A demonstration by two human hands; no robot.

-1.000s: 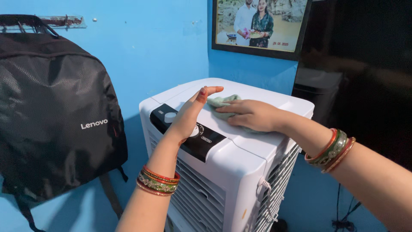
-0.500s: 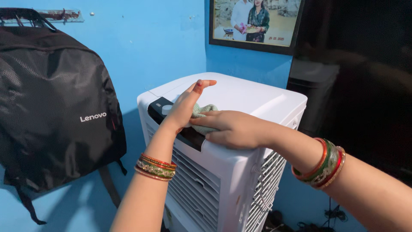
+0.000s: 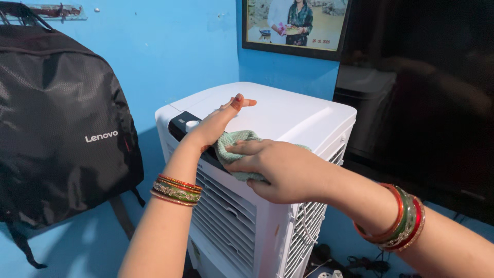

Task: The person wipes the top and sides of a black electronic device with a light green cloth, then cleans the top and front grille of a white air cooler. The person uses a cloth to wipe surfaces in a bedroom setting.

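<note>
A white air cooler with a black control panel and a front grille stands against the blue wall. My right hand presses a pale green cloth onto the cooler's front top edge, over the right part of the panel. My left hand rests flat on the cooler's top just behind the panel, fingers stretched out, next to a white knob. Both wrists carry red and green bangles.
A black backpack hangs on the wall to the left. A framed photo hangs above the cooler. A dark screen stands at the right. Cables and a plug strip lie on the floor by the cooler's base.
My right hand has slid the cloth from the top surface forward to the front edge by the control panel. My left hand has stayed on the top.
</note>
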